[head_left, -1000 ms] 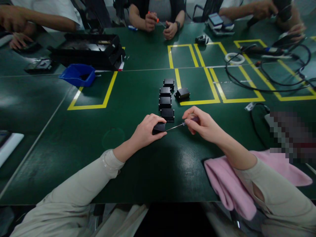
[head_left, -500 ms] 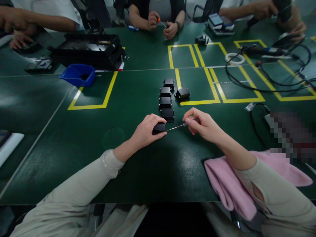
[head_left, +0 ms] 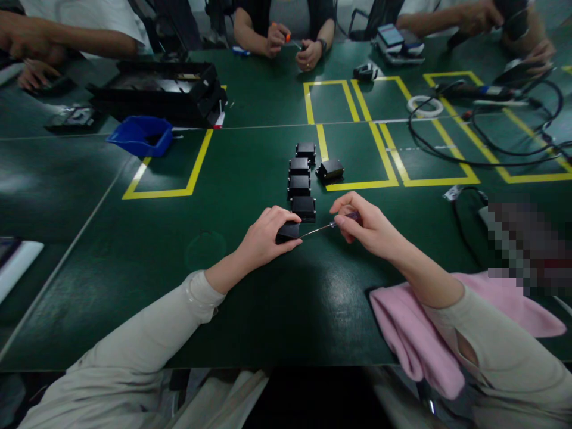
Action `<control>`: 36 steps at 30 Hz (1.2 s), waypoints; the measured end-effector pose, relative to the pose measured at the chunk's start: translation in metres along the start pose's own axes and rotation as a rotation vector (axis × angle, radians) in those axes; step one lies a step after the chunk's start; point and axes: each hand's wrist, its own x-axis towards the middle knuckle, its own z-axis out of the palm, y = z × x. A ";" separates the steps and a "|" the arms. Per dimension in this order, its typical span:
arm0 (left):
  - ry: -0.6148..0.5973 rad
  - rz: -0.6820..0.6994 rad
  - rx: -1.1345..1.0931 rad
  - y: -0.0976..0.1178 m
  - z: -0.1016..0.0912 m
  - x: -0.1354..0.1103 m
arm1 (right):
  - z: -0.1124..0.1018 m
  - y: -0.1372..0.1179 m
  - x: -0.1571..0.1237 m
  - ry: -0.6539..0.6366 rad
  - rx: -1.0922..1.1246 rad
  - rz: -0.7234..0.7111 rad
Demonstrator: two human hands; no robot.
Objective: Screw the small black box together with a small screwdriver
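My left hand is closed around a small black box on the green table, thumb along its near side and fingers over the top. A thin screwdriver sits between the thumb and fingers of my right hand. Its shaft slants down to the left, and the tip meets the box's right end by my left thumb; the exact contact point is too small to make out. Just beyond, several similar black boxes stand in a column, with one more black box turned askew to their right.
Pink cloth lies under my right forearm. A blue bin and stacked black trays stand at the left back. Black cables loop on the right. Across the table, a co-worker's hands hold an orange-handled tool.
My right hand's fingers have shifted slightly on the screwdriver handle. My left hand and the box stay in place.
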 end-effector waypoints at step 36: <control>0.005 -0.002 -0.005 0.001 -0.001 0.000 | 0.000 0.002 0.000 0.015 -0.002 0.031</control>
